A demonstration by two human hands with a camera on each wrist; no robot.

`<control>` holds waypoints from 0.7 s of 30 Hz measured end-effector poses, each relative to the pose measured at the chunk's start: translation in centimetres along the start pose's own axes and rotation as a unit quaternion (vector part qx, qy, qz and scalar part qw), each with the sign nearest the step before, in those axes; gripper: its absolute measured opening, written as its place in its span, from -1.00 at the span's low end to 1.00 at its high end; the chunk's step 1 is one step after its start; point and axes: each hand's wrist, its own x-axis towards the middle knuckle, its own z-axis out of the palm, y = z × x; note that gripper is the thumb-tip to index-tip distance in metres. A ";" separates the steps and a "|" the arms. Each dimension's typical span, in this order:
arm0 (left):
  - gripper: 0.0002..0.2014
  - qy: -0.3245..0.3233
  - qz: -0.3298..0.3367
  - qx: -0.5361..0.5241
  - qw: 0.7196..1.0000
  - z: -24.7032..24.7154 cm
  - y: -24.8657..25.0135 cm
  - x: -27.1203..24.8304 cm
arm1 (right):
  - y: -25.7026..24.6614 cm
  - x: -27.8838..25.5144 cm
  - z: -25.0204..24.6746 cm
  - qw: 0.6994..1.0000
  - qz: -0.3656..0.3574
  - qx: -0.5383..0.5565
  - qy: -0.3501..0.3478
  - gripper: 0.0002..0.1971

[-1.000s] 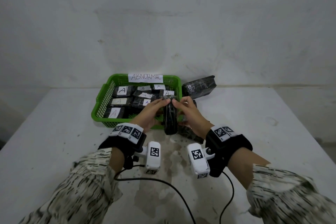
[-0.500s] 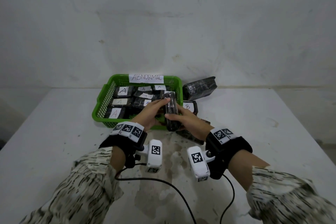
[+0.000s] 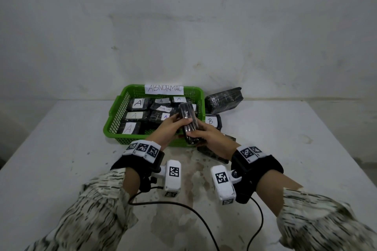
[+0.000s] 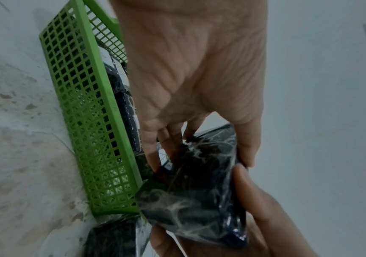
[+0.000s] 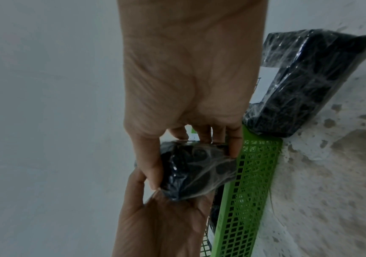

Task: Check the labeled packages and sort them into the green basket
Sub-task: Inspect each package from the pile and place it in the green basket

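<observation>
Package (image 3: 188, 122) pinched in both hands (image 3: 170, 128) over green basket (image 3: 114, 128), B-labelled pack (image 3: 213, 121) beside.

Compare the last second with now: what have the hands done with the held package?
Both hands, left hand and right hand, kept their hold on the package and turned it, so its far end now tilts out over the basket; the right hand slid toward its near end. A B package beside the basket came into view. The A packages in the basket stayed put.
</observation>
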 end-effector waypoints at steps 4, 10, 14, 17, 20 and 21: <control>-0.60 -0.010 -0.003 -0.011 1.000 -0.4 -0.3 -0.1 | 0.2 0.0 -0.3 1.000 -0.001 0.021 -0.003 -0.40; -0.56 -0.001 -0.003 -0.098 0.995 -0.3 -0.6 0.0 | 0.0 -0.1 -0.4 0.999 -0.007 0.027 0.027 -0.63; -0.56 0.013 -0.019 -0.154 0.988 -0.9 -0.4 0.3 | 0.3 0.4 -1.0 0.993 -0.028 -0.020 0.114 -0.45; -0.52 0.033 -0.015 -0.121 0.992 -0.9 -0.4 0.5 | 0.7 0.7 -1.5 0.981 -0.084 -0.031 0.170 -0.28; -0.61 0.031 -0.031 -0.108 0.993 -0.7 -0.5 0.5 | 0.7 0.8 -1.3 0.979 -0.112 -0.055 0.158 -0.27; -0.65 0.023 -0.037 -0.097 0.994 -0.5 -0.5 0.5 | 0.6 0.9 -1.2 0.980 -0.111 -0.054 0.155 -0.37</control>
